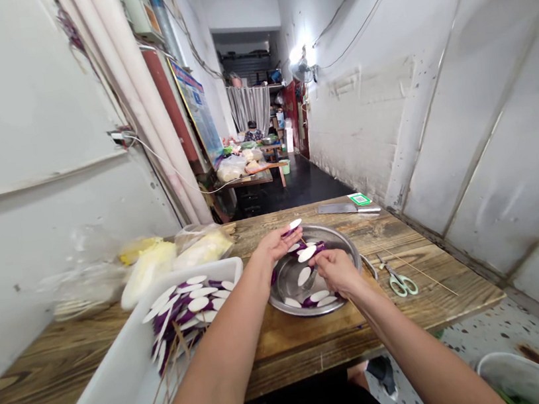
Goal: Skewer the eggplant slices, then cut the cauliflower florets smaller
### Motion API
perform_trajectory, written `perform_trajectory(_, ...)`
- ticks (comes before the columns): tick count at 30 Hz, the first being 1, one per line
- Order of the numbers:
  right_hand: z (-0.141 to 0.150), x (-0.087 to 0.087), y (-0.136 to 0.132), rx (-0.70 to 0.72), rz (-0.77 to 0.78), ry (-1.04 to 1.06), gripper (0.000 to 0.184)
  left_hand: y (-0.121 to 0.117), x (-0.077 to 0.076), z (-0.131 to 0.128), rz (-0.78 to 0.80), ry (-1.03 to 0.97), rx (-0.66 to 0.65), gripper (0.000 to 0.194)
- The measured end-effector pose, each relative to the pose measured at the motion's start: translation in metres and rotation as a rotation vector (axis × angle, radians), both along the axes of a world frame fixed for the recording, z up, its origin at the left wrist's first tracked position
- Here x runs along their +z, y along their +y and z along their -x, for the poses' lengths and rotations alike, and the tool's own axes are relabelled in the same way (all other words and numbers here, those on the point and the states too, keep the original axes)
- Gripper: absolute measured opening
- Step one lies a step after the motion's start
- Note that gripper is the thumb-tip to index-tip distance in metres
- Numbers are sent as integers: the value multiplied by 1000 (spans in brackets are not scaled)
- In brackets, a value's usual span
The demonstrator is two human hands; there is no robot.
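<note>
Purple-and-white eggplant slice [293, 226] held in my left hand [275, 244], by the steel bowl's [288, 285] far rim; right hand [336, 269] pinched narrow on a second slice [308, 253] above bowl. Wood tabletop [439, 268] shows through to right edge, scissors [401, 284] and thin stick [428, 278] in the way. Knife [338, 208] near far edge. White tub [89, 381] crowds left forearm.

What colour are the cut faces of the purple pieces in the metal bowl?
White; the cut faces show best in the head view.
</note>
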State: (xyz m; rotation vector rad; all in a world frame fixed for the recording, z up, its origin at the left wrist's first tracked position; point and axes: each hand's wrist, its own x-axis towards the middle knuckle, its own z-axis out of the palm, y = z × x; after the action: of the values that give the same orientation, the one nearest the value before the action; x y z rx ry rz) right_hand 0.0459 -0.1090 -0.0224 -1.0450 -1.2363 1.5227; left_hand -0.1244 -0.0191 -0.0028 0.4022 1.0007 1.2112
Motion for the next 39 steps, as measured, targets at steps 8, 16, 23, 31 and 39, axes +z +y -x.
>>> perform_trajectory(8, 0, 0, 0, -1, 8, -4, 21, -2, 2, 1, -2, -23, -17, 34)
perform_trajectory(16, -1, 0, 0, -4, -3, 2, 18, -2, 2, 0, -10, -24, -7, 34)
perform_trajectory(23, -1, -1, 0, -12, -16, 11, 24, -1, 1, 1, -15, -36, -4, 33)
perform_trajectory(31, -1, -1, 0, 2, -18, 12, 23, -2, 2, 0, -25, -22, 0, 31)
perform_trajectory(39, -1, -1, 1, 16, 12, 13, 18, -4, 2, 0, -37, 1, -2, 32)
